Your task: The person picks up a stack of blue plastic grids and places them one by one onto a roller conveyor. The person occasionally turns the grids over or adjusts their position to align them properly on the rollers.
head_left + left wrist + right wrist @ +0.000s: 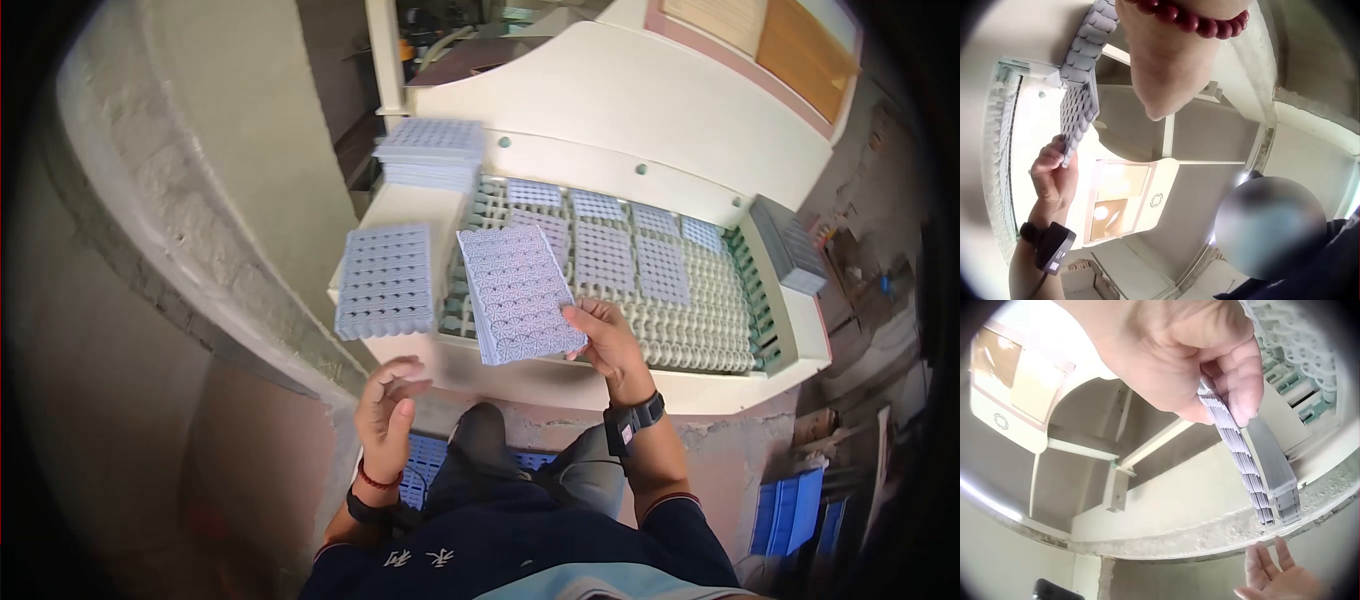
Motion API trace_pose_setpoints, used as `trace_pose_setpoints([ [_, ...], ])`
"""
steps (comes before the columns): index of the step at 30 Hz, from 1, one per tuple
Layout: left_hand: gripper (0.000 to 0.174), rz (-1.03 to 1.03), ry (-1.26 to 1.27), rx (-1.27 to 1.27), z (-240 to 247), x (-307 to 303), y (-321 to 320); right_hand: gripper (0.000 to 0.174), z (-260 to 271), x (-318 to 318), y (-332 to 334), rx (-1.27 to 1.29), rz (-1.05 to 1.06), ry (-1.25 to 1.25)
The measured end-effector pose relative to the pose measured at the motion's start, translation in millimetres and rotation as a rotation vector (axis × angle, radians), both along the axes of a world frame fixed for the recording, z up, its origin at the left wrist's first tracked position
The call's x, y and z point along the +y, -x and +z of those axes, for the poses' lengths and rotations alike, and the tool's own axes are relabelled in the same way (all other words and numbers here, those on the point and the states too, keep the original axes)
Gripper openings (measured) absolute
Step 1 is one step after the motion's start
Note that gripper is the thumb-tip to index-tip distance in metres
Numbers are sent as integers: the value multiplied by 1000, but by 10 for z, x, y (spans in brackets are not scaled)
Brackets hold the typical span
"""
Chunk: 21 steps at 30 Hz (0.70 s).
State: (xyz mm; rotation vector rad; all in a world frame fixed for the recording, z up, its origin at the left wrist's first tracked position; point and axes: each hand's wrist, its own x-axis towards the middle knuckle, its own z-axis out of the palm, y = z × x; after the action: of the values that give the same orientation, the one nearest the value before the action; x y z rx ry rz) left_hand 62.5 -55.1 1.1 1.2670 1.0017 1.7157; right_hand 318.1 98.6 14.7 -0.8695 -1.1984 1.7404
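Observation:
My right hand pinches a thin stack of lavender moulded trays by its near right corner, thumb on top and fingers below. Several nested layers show at the edge of these trays in the right wrist view. The stack is held tilted over the front of the machine. My left hand is raised, holding nothing, its fingers loosely bent and apart from the trays. Just beyond it a thicker tray stack sits on the machine's left ledge. The left wrist view shows only part of the left hand.
A taller tray stack stands at the ledge's back. More lavender trays lie in rows on a bed of pale rollers. A grey stack rests on the right ledge. A rounded wall edge borders the left; blue crates stand at lower right.

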Motion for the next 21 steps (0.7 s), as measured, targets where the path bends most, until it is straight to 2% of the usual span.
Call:
trace_pose_setpoints([
  [1, 60, -58, 2, -11, -148, 86, -112, 28, -49, -84, -157, -9, -51, 8],
  [3, 61, -596, 170, -523, -404, 263, -353, 25, -175, -254, -409, 19, -101, 27],
  [4, 61, -649, 183, -523, -390, 349, -500, 25, -221, -334, -476, 16, -155, 27],
  [6, 42, -661, 210, -570, -289, 495, -836, 26, -316, -478, -523, -75, -139, 24],
  [7, 38, -649, 250, -634, -247, 534, -979, 26, -379, -538, -536, -71, -171, 23],
  [10, 41, -683, 326, -639, -495, 741, -1088, 30, -485, -651, -651, -173, -189, 4],
  [13, 47, -699, 408, -731, -574, 789, -1186, 29, -487, -686, -890, -518, -241, -64],
  [17, 48, -638, 407, -654, -526, 786, -1269, 26, -414, -623, -1178, -574, -124, -4],
  [19, 48, -611, 440, -707, -475, 790, -1260, 22, -421, -528, -1352, -449, -163, 2],
  [21, 48, -609, 431, -709, -452, 795, -1202, 20, -332, -372, -1605, -457, -330, -36],
])
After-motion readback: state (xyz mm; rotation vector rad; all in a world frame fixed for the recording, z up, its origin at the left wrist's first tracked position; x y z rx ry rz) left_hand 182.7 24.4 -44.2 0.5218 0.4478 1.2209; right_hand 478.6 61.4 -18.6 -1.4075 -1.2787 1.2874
